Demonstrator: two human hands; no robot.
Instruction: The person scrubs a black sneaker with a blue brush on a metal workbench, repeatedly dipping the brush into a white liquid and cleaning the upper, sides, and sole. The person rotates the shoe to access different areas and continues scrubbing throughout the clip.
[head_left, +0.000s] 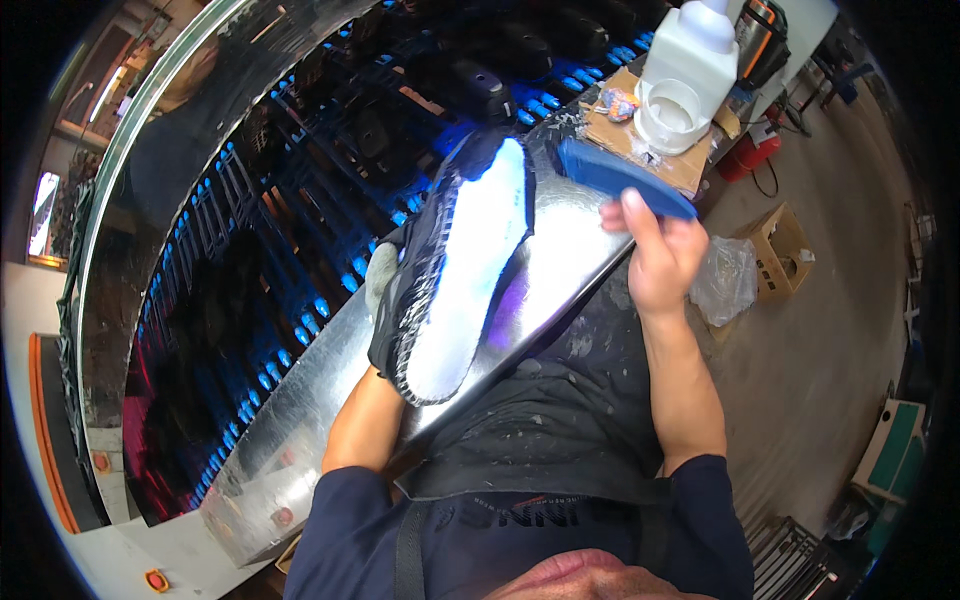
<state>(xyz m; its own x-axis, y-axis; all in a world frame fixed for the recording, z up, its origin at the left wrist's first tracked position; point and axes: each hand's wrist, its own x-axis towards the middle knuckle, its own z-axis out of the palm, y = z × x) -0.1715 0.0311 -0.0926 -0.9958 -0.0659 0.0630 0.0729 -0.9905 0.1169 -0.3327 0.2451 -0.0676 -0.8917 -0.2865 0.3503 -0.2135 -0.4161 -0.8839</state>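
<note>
A black shoe upper [412, 290] is held bottom side up, its pale underside brightly lit and rough stitching running along its edge. My left hand [381, 278], in a grey and black glove, grips it from the left and below; most of the fingers are hidden behind it. To the right, my bare right hand [660, 250] is closed on a long, flat blue piece [622, 178], smeared by motion, whose exact kind I cannot make out. That piece points up and left, beside a white plastic container [690, 75] with a round open mouth low at its front.
Beneath the shoe upper runs a shiny metal ledge [300, 430]. Beyond it, a dark machine holds rows of blue-lit rods [300, 325]. The container stands on a cardboard sheet [620, 135]. Right, on the floor, are a clear plastic bag [724, 282] and a cardboard box [778, 262].
</note>
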